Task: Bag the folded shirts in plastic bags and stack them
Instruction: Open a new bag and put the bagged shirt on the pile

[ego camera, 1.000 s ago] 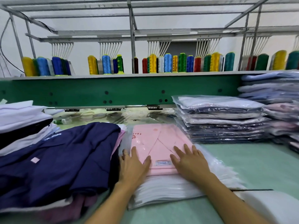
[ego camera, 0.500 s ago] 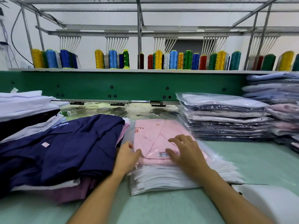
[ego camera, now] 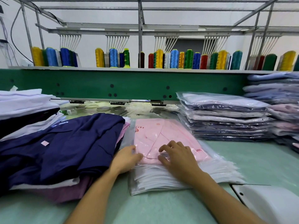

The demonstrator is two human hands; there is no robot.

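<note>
Pink shirt (ego camera: 163, 133) sits bagged; once-flat hands now curl, left hand (ego camera: 126, 159) clamped on the edge of the bag (ego camera: 129, 136), right hand (ego camera: 178, 157) pinching its plastic, likely to lift.

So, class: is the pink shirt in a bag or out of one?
In: the glossy bag covers the pink shirt past its collar. Whether it is sealed, cannot tell.
</note>
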